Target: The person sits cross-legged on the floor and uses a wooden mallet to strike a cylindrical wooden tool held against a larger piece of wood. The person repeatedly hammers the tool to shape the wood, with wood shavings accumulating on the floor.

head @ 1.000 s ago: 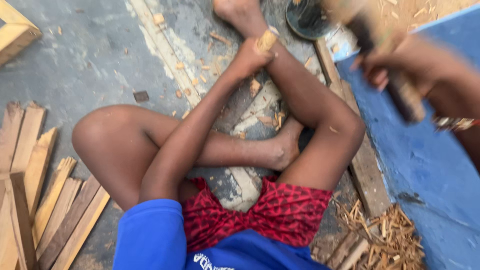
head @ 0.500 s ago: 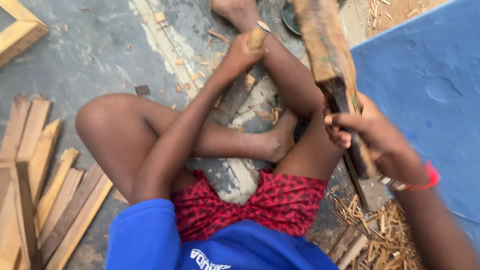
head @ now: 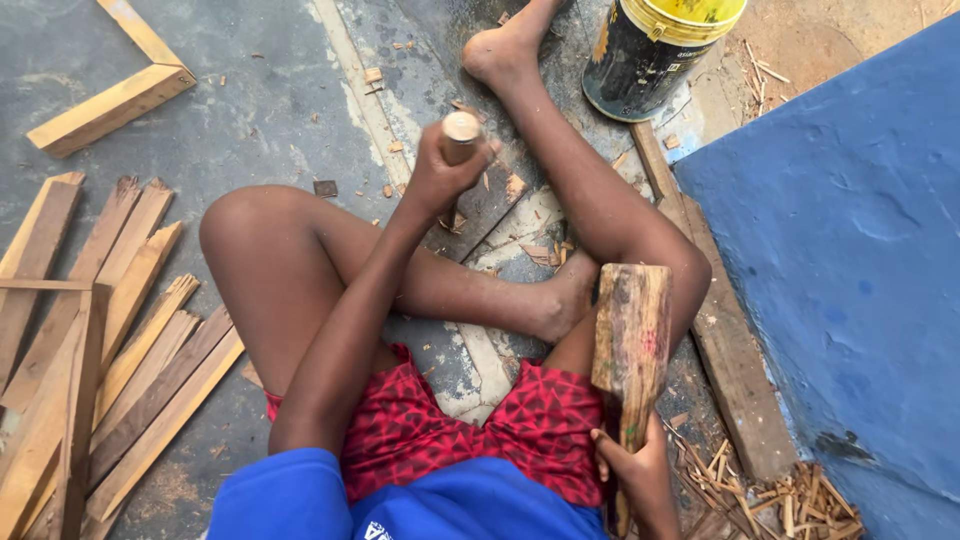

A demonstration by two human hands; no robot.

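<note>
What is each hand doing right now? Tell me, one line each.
Left hand: closed around an upright wooden handle.
Right hand: closed on the grip of a wooden mallet.

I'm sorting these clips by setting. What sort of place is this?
Probably an informal outdoor woodworking spot on bare ground. The person sits on the concrete floor beside cut wooden slats, with wood chips lying about. The right hand holds a wooden mallet; the left hand holds a wooden-handled tool.

Right hand [head: 630,465] has dropped from chest height to low by the hip. Wooden mallet [head: 632,340] now stands upright beside the right knee, sharp, no longer blurred mid-swing. View pulled back: paint can [head: 655,45] and angled frame piece [head: 110,90] now show.
</note>
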